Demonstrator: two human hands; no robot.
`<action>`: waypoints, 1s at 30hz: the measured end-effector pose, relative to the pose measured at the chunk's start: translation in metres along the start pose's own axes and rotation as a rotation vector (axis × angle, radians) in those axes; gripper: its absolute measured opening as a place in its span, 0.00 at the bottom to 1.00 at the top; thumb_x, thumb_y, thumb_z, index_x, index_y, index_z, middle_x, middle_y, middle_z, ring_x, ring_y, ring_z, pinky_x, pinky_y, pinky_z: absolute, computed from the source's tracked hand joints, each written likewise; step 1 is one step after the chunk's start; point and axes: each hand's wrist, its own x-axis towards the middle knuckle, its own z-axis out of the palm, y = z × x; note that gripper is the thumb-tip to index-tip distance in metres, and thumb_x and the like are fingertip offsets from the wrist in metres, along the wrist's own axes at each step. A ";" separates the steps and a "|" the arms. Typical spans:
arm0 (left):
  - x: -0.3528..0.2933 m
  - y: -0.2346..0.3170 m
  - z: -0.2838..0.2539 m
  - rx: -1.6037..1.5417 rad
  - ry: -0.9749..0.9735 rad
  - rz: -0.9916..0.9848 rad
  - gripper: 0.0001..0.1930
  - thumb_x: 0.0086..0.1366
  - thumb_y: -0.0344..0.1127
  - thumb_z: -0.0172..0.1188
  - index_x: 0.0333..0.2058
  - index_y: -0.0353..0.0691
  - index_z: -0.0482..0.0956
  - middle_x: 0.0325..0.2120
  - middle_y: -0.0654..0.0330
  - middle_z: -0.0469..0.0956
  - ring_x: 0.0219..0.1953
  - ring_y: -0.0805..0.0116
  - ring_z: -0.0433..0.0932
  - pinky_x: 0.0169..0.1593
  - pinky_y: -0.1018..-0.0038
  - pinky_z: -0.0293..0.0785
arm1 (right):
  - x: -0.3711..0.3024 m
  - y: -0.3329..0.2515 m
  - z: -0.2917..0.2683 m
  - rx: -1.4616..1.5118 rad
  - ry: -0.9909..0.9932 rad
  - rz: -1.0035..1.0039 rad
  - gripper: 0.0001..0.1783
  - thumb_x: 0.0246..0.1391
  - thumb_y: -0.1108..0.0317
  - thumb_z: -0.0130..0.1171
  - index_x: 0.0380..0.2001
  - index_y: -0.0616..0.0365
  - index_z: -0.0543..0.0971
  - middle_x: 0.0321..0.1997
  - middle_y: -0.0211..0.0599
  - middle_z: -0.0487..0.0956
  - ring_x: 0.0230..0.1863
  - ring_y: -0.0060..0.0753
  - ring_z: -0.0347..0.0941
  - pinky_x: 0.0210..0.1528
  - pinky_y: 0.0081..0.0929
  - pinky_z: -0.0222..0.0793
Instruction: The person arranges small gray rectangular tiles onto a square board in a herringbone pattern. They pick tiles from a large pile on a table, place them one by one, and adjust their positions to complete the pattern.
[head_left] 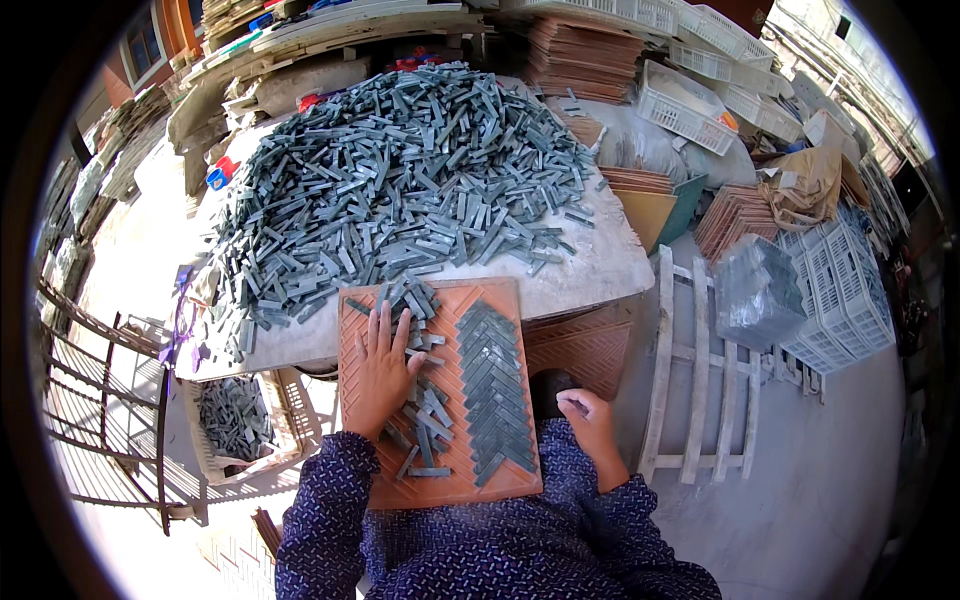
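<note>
An orange-brown grooved tray lies in front of me, partly over the table's near edge. Dark grey-green stone strips fill its right part in a tight herringbone pattern. Loose stone strips lie scattered over the left part, with some heaped at the far edge. My left hand rests open on the tray's left side, its fingers stretched out beside the loose strips. My right hand is off the tray's right edge, its fingers curled together. Whatever they may hold is hidden.
A large heap of stone strips covers most of the pale table. A crate of strips stands low at the left, near a metal rack. At the right are a slatted frame, stacked trays and plastic crates.
</note>
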 end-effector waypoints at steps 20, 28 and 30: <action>-0.155 0.045 -0.045 -0.168 -0.079 0.134 0.29 0.49 0.36 0.67 0.51 0.38 0.71 0.51 0.53 0.69 0.57 0.52 0.66 0.58 0.58 0.63 | 0.003 -0.081 0.125 -0.593 -0.588 -0.535 0.08 0.50 0.71 0.58 0.34 0.57 0.72 0.27 0.44 0.76 0.32 0.44 0.78 0.31 0.37 0.73; -0.135 0.008 -0.036 -0.163 0.142 0.093 0.16 0.53 0.33 0.62 0.42 0.40 0.75 0.45 0.58 0.73 0.51 0.56 0.71 0.52 0.64 0.69 | -0.002 -0.081 0.115 -0.424 -0.584 -0.257 0.14 0.46 0.72 0.61 0.38 0.61 0.73 0.28 0.44 0.79 0.30 0.43 0.79 0.30 0.37 0.73; -0.136 0.007 -0.036 -0.162 0.189 0.075 0.12 0.53 0.31 0.61 0.38 0.39 0.77 0.42 0.58 0.74 0.48 0.56 0.72 0.50 0.65 0.71 | -0.010 -0.084 0.099 -0.201 -0.616 -0.048 0.19 0.44 0.74 0.63 0.42 0.62 0.74 0.29 0.45 0.80 0.30 0.41 0.79 0.32 0.31 0.73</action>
